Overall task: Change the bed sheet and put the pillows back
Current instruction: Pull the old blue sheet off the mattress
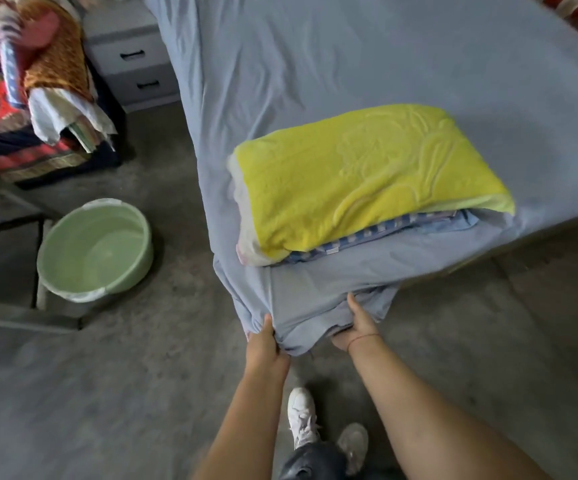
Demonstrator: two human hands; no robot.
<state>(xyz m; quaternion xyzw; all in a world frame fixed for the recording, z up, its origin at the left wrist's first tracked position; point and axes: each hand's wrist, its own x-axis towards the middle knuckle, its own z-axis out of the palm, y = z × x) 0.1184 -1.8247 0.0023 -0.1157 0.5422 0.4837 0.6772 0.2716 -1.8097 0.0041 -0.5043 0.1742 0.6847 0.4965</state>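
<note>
Grey concrete floor, both hands, left hand and right hand, gripping the blue sheet corner; tucking it under comes next, I'd guess.

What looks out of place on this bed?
The pillow lies askew near the bed's corner, atop a checked cloth. The sheet is wrinkled, and its corner hangs bunched and untucked where the left hand and right hand grip it.
</note>
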